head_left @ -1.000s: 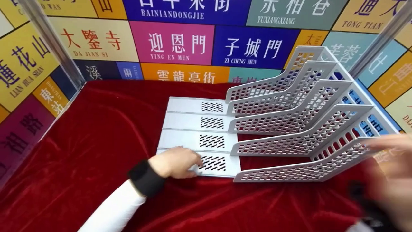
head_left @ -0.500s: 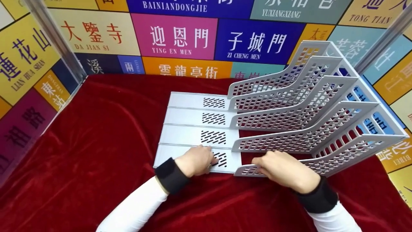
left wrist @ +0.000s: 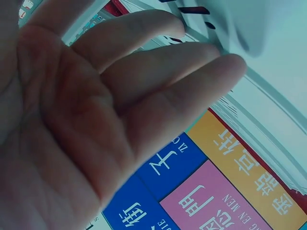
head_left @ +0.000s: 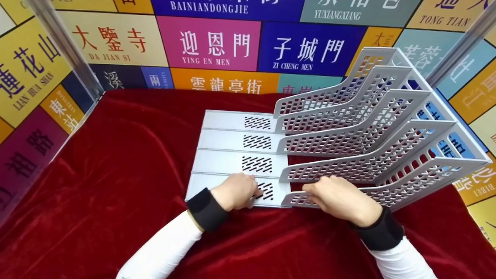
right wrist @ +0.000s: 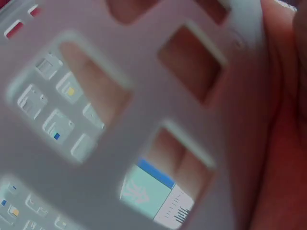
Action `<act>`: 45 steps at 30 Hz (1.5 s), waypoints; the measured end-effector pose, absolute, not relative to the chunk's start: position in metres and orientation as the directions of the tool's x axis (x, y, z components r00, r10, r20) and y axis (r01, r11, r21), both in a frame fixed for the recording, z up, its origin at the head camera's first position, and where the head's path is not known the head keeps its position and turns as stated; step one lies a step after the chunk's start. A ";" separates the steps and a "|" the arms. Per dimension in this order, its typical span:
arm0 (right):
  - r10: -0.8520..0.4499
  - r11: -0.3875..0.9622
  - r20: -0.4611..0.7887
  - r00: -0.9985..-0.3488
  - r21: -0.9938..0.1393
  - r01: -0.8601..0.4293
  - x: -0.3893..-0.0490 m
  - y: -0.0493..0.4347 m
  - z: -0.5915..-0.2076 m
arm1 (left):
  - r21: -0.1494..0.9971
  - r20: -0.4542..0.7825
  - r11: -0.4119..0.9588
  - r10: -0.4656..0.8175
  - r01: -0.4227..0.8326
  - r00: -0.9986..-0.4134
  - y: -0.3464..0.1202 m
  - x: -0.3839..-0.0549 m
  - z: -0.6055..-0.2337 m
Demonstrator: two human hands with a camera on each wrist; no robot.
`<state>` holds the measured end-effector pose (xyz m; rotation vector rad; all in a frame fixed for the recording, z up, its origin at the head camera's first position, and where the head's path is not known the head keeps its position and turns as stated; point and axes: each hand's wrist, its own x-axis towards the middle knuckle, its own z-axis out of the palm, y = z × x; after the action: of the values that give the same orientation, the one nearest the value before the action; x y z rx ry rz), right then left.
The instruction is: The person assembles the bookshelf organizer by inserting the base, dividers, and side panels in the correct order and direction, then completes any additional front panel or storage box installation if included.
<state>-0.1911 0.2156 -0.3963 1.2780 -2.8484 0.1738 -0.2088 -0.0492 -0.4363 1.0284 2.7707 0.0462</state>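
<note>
A grey perforated file rack [head_left: 395, 102] with several upright dividers lies on red cloth. Flat slotted panels [head_left: 217, 139] extend from its left side. My left hand [head_left: 237, 192] is over the nearest flat panel, its fingers by the slots. In the left wrist view, the left fingers [left wrist: 182, 91] are extended and slightly bent beside the pale panel; the thumb is hard to make out. My right hand [head_left: 341, 197] grips the nearest divider [head_left: 422, 174] close to its low front end. In the right wrist view, right-hand fingers [right wrist: 192, 62] show through the divider's holes.
Red velvet cloth [head_left: 112, 166] covers the surface all around the rack. Behind it stands a backdrop [head_left: 209, 42] of coloured signs. Metal posts [head_left: 71, 62] rise at the back left and back right.
My right hand has come from the right edge to the nearest divider's front end, which has lately shifted slightly away. My left hand has moved right along the near panel.
</note>
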 end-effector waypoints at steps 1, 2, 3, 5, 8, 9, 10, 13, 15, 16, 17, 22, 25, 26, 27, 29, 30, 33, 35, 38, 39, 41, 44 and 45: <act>-0.743 0.661 0.056 -0.667 -0.096 -0.745 -0.191 0.215 -0.397 | 0.089 -0.164 0.760 0.648 0.643 -0.744 -0.049 -0.209 -0.436; -0.743 0.661 0.054 -0.667 -0.098 -0.744 -0.192 0.215 -0.398 | 0.087 -0.168 0.761 0.647 0.643 -0.744 -0.049 -0.209 -0.437; -0.743 0.662 0.049 -0.668 -0.101 -0.743 -0.192 0.215 -0.398 | 0.088 -0.173 0.761 0.647 0.642 -0.743 -0.050 -0.209 -0.437; -0.747 0.657 0.048 -0.663 -0.103 -0.747 -0.192 0.215 -0.398 | 0.095 -0.178 0.761 0.648 0.642 -0.741 -0.050 -0.209 -0.436; -0.752 0.651 0.045 -0.657 -0.109 -0.752 -0.193 0.215 -0.397 | 0.101 -0.175 0.767 0.641 0.634 -0.747 -0.050 -0.209 -0.436; -0.753 0.649 0.041 -0.656 -0.111 -0.752 -0.193 0.215 -0.397 | 0.099 -0.175 0.768 0.639 0.632 -0.749 -0.050 -0.209 -0.436; -0.755 0.648 0.040 -0.655 -0.112 -0.753 -0.193 0.215 -0.396 | 0.095 -0.177 0.771 0.635 0.629 -0.752 -0.050 -0.209 -0.436; -0.756 0.646 0.043 -0.653 -0.115 -0.755 -0.193 0.217 -0.394 | 0.053 -0.201 0.784 0.615 0.619 -0.762 -0.049 -0.208 -0.436; -0.754 0.647 0.050 -0.655 -0.114 -0.754 -0.192 0.218 -0.392 | 0.020 -0.229 0.784 0.608 0.620 -0.760 -0.048 -0.208 -0.435; -0.753 0.648 0.054 -0.656 -0.112 -0.753 -0.192 0.219 -0.392 | 0.001 -0.243 0.783 0.603 0.622 -0.760 -0.047 -0.209 -0.435; -0.753 0.648 0.056 -0.656 -0.109 -0.753 -0.192 0.219 -0.392 | -0.014 -0.254 0.783 0.599 0.622 -0.759 -0.047 -0.209 -0.435; -0.752 0.653 0.051 -0.658 -0.087 -0.753 -0.192 0.217 -0.394 | -0.019 -0.268 0.785 0.593 0.620 -0.759 -0.046 -0.209 -0.435; -0.752 0.653 0.050 -0.657 -0.075 -0.754 -0.192 0.215 -0.397 | 0.005 -0.262 0.793 0.588 0.609 -0.765 -0.046 -0.209 -0.436; -0.753 0.653 0.049 -0.656 -0.073 -0.754 -0.192 0.215 -0.398 | 0.010 -0.260 0.797 0.586 0.604 -0.768 -0.046 -0.209 -0.436; -0.753 0.652 0.050 -0.656 -0.071 -0.755 -0.192 0.215 -0.398 | 0.012 -0.259 0.799 0.583 0.601 -0.770 -0.046 -0.208 -0.437; -0.753 0.653 0.052 -0.656 -0.069 -0.754 -0.192 0.214 -0.399 | 0.012 -0.257 0.802 0.580 0.597 -0.773 -0.046 -0.208 -0.437; -0.754 0.652 0.051 -0.655 -0.070 -0.755 -0.192 0.214 -0.400 | 0.011 -0.257 0.803 0.578 0.596 -0.774 -0.046 -0.207 -0.437; -0.757 0.648 0.048 -0.651 -0.073 -0.758 -0.193 0.213 -0.400 | 0.016 -0.259 0.809 0.572 0.588 -0.779 -0.046 -0.207 -0.436; -0.759 0.646 0.045 -0.649 -0.068 -0.760 -0.193 0.213 -0.401 | 0.011 -0.260 0.807 0.573 0.591 -0.777 -0.047 -0.207 -0.436; -0.755 0.653 0.044 -0.654 -0.046 -0.756 -0.193 0.211 -0.402 | 0.014 -0.243 0.802 0.581 0.597 -0.777 -0.049 -0.208 -0.437; -0.753 0.656 0.045 -0.657 -0.036 -0.754 -0.193 0.211 -0.402 | 0.015 -0.236 0.799 0.588 0.602 -0.774 -0.049 -0.208 -0.437; -0.746 0.665 0.049 -0.665 -0.018 -0.747 -0.192 0.209 -0.403 | 0.022 -0.224 0.791 0.600 0.612 -0.768 -0.051 -0.209 -0.438; -0.737 0.675 0.053 -0.674 0.003 -0.738 -0.192 0.207 -0.403 | 0.036 -0.210 0.782 0.615 0.622 -0.760 -0.052 -0.210 -0.439; -0.735 0.677 0.052 -0.676 0.006 -0.736 -0.192 0.207 -0.404 | 0.038 -0.211 0.780 0.617 0.625 -0.758 -0.052 -0.210 -0.439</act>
<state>-0.1916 0.2068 -0.4040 1.2422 -2.8311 0.0230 -0.2100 -0.0521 -0.4391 0.9757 2.7611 -0.0513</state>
